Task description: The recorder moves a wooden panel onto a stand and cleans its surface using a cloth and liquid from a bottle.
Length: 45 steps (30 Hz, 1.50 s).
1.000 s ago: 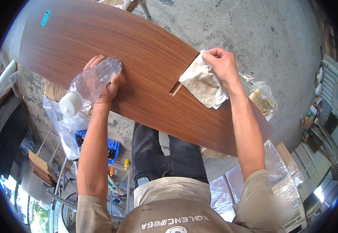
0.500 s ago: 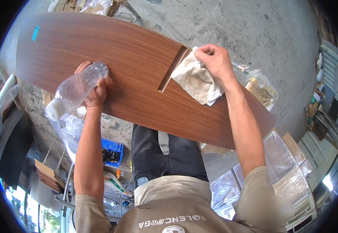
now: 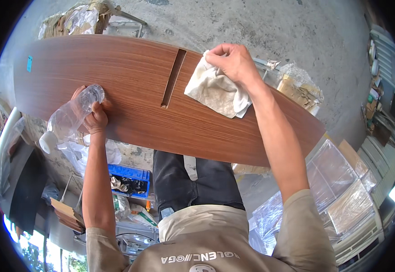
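Observation:
A long brown wood-grain board [image 3: 129, 90] lies across the view in front of me. It has a narrow slot [image 3: 174, 78] cut near its middle and a small teal sticker [image 3: 29, 63] at the left end. My left hand [image 3: 94, 119] is closed around a clear plastic bottle [image 3: 70, 109], tilted with its white cap [image 3: 48, 142] toward the lower left, over the board's near edge. To the right of the slot, my right hand [image 3: 237, 65] pinches a corner of a stained white cloth [image 3: 218, 90], which hangs against or just over the board.
Cardboard-padded supports show past the board at the far left [image 3: 77, 20] and right [image 3: 299, 88]. A blue crate [image 3: 129, 179] with dark items sits below, near my left forearm. Plastic-wrapped panels [image 3: 329, 181] stand at the right. Dark curved panels [image 3: 29, 181] lean at the left.
The board and its slot now appear further left in view. Both hands have also shifted left in the picture, still holding the bottle and the cloth.

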{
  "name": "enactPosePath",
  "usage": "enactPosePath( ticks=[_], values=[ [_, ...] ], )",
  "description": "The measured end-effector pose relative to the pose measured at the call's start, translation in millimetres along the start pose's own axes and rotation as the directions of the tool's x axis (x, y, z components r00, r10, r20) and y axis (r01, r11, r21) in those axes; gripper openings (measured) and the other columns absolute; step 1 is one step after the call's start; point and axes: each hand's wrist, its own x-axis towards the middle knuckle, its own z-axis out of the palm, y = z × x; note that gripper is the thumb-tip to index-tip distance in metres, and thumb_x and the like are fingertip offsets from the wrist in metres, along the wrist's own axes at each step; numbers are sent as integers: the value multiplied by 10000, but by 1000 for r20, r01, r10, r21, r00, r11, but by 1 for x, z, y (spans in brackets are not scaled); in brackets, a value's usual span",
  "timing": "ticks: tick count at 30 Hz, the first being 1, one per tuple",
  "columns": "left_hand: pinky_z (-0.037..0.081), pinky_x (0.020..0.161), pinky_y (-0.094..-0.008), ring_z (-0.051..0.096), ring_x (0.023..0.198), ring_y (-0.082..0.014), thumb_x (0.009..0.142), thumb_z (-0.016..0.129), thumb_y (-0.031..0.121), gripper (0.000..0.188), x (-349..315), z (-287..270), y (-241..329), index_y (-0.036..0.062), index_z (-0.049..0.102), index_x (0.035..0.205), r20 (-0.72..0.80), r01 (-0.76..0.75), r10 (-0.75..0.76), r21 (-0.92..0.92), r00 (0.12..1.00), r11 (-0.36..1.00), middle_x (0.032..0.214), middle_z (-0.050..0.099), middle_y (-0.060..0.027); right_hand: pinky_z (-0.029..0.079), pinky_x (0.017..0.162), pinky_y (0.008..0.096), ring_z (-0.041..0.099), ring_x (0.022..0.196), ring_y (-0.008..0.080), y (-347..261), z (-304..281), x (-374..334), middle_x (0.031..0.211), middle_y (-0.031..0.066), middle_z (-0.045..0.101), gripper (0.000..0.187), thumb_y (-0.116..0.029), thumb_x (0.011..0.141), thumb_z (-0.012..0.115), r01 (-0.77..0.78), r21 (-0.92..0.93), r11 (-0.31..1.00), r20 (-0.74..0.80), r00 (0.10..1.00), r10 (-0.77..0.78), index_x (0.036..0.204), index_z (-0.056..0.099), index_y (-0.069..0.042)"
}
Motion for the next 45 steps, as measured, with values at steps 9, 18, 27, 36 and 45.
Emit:
enactPosePath(
  ticks=[9,18,27,36,45],
  values=[
    [419,1044,-476,575,1184,-367,974,421,713,811,0,-4,4,-35,556,1259,6,1,-1,13,1000,1000,1253,602,-199,510,627,255,639,710,84,83,-75,-57,821,22,720,212,-177,825,748,-80,-151,985,-142,988,58,966,766,-20],
    [429,1024,-476,587,1155,-377,972,441,713,787,-1,1,3,-22,594,1206,-31,10,-11,-34,999,999,1219,616,-204,553,705,325,661,741,157,11,-7,-8,907,64,732,210,-242,850,758,-57,-60,997,26,998,58,975,768,-74],
    [425,1017,-477,587,1148,-378,984,419,702,781,1,1,10,-25,590,1216,-9,-13,13,9,1000,1000,1213,616,-204,505,642,278,642,715,103,106,-85,-64,848,38,731,205,-190,823,762,-146,-134,980,-185,975,120,969,772,-46],
    [456,1003,-470,603,1135,-360,929,429,790,893,-4,4,-1,-36,576,1232,-9,72,-73,-93,997,993,1214,619,-197,553,707,305,697,777,143,1,11,-4,850,60,755,245,-255,823,782,58,14,998,-68,996,-56,936,773,-38],
    [415,1045,-491,578,1161,-381,967,382,751,861,-4,2,-8,-37,531,1283,14,19,-19,-18,1000,1000,1238,603,-217,570,792,330,711,844,161,169,-162,-114,985,69,763,199,-218,805,794,-167,-210,963,-224,967,119,941,787,-73]
  ],
)
